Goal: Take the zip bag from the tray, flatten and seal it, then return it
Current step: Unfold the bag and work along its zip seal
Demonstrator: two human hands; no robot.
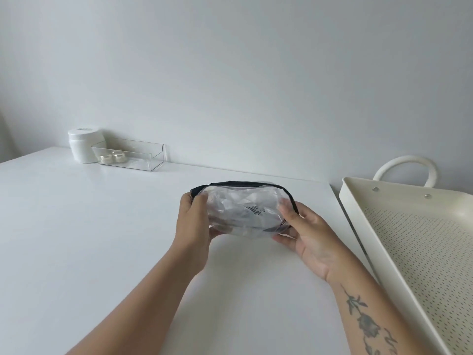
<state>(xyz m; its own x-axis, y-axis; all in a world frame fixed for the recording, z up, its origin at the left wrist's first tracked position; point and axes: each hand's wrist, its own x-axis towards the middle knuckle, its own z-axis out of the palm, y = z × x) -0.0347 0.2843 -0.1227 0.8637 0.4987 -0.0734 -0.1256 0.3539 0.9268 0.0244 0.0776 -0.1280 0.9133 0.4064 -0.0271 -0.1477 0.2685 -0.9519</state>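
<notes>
A clear plastic zip bag (243, 208) with a black zipper edge along its top is held above the white table, between both hands. It looks crumpled and puffed, with a small dark print on its front. My left hand (194, 226) grips its left end, thumb on the front. My right hand (307, 237) holds its right end, palm up, fingers under the bag. The cream perforated tray (384, 226) with a looped handle stands to the right of the table and shows nothing inside.
At the back left of the white table (102, 239) stand a white jar (84, 144) and a clear plastic box (130, 155) holding two small round items. A plain wall runs behind. The table's right edge lies beside the tray.
</notes>
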